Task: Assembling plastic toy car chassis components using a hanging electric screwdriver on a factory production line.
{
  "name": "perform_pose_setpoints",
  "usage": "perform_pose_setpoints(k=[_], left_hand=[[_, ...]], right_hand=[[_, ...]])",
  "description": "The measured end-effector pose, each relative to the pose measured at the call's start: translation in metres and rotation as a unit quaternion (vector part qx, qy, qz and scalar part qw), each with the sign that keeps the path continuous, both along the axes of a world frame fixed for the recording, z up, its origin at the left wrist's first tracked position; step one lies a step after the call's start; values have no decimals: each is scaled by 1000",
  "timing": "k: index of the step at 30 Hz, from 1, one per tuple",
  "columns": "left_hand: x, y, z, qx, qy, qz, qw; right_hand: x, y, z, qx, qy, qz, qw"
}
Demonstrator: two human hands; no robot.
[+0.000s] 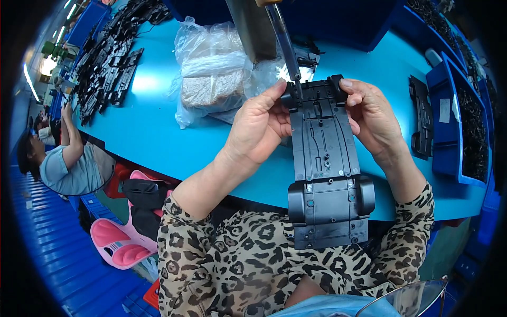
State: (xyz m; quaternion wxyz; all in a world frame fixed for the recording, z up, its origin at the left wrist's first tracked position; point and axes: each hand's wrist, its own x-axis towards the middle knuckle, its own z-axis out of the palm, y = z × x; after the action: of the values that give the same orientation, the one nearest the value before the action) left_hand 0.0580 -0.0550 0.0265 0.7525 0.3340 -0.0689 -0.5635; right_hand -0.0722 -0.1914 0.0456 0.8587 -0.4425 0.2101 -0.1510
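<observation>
Both hands hold a black plastic toy car chassis [328,150] by its far end, with wheel arches at both ends and screw posts along it. My left hand [260,122] is closed on the far left corner, thumb on top. Around the far right corner, my right hand [374,113] has its thumb and fingers closed. The chassis slopes back toward my lap, its near end over my patterned shirt. A hanging tool with a clear tube and metal tip [285,45] comes down at the far left wheel arch. Whether the tip touches the plastic I cannot tell.
A clear plastic bag [211,79] with a wrapped block lies beyond my left hand. Black plastic parts [113,74] pile up far left. At right are another black chassis [421,117] and a blue bin [446,127] of small dark parts. A co-worker [71,158] sits at left.
</observation>
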Motion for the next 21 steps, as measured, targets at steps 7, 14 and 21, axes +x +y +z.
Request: perform_pose_setpoints(k=[7,14,21], left_hand=[[2,-2,-4,-4,4,4,1000],[1,-1,0,4,-2,7,1000],[1,-1,2,-8,-1,8,1000]], right_hand=[[1,0,2,2,10,-13,1000],[1,2,6,2,-1,-7,1000],[2,2,7,7,2,-14,1000]])
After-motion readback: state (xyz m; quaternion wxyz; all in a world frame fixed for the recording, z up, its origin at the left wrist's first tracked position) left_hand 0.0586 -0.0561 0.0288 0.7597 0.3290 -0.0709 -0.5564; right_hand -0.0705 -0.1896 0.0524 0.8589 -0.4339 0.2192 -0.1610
